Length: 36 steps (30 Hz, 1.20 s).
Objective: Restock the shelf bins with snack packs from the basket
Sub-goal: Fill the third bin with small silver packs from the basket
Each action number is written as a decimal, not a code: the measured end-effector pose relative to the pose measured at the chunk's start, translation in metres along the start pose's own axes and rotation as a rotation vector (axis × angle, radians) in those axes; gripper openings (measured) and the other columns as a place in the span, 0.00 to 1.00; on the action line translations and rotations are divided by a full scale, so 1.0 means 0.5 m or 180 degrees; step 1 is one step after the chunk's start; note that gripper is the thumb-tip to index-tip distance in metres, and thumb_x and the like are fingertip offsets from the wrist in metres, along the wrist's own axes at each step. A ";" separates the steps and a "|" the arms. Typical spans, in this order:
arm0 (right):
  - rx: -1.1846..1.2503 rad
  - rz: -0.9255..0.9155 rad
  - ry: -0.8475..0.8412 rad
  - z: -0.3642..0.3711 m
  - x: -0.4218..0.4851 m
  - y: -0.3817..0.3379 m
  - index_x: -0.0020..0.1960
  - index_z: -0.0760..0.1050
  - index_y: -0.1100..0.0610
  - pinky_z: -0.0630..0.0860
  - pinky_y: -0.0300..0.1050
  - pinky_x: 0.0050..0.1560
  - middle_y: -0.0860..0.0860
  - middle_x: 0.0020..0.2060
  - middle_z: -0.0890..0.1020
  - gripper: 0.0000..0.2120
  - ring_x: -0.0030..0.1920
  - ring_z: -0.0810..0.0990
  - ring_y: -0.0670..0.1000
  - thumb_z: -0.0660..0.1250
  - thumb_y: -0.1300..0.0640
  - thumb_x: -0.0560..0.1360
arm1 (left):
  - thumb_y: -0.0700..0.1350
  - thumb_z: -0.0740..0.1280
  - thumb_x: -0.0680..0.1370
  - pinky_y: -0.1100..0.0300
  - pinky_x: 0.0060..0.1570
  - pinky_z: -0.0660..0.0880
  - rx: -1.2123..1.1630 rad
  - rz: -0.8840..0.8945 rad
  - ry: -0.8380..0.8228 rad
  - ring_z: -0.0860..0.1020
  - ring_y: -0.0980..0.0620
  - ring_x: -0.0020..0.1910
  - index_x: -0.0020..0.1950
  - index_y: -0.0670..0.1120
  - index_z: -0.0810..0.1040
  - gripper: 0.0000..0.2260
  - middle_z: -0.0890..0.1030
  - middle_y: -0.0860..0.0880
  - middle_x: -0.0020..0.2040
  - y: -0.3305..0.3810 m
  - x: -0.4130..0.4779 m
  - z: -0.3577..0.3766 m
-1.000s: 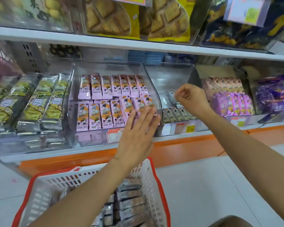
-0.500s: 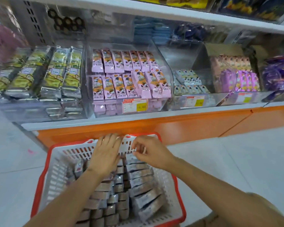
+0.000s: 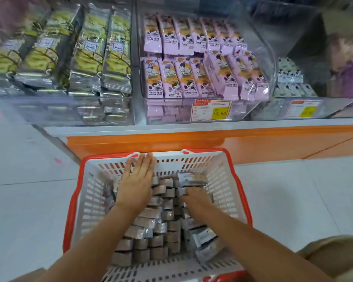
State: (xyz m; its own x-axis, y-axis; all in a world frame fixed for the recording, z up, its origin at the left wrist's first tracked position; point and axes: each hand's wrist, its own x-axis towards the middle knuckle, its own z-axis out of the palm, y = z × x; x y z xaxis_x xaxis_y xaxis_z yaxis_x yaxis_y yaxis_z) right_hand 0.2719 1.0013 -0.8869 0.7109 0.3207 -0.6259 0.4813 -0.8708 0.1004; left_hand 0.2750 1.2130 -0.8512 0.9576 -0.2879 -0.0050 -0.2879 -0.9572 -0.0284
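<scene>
We look down into the basket at six o'clock, which holds many snack packs. Our left grip lies flat and open on them. Our right grip digs among them, and we cannot tell whether it holds one. The shelf bins at twelve o'clock look mostly stocked, but most of the restocking seems still to do.

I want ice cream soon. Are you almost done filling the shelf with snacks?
Not quite. Done: the bin of pink packs looks full. In hand: the left hand lies flat on the grey packs in the basket, and the right hand reaches among them. Left: the basket holds many rows, and the bin at far right looks low.
</scene>
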 end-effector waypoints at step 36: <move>0.3030 0.0458 0.4308 -0.435 -0.421 0.465 0.49 0.76 0.53 0.71 0.39 0.42 0.51 0.45 0.76 0.07 0.45 0.73 0.48 0.71 0.59 0.73 | 0.45 0.56 0.74 0.44 0.74 0.54 -0.0355 0.0913 0.1795 0.62 0.42 0.74 0.71 0.42 0.70 0.25 0.69 0.41 0.73 0.196 0.177 -0.391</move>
State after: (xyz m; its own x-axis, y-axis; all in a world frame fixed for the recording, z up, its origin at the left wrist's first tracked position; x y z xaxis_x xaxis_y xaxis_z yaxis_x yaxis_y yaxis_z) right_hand 0.3454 0.8124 -0.5635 0.8655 -0.1503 0.4778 0.2733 -0.6576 -0.7020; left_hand 0.3310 1.0883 -0.6588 0.7024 -0.4748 0.5303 -0.5601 -0.8284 0.0001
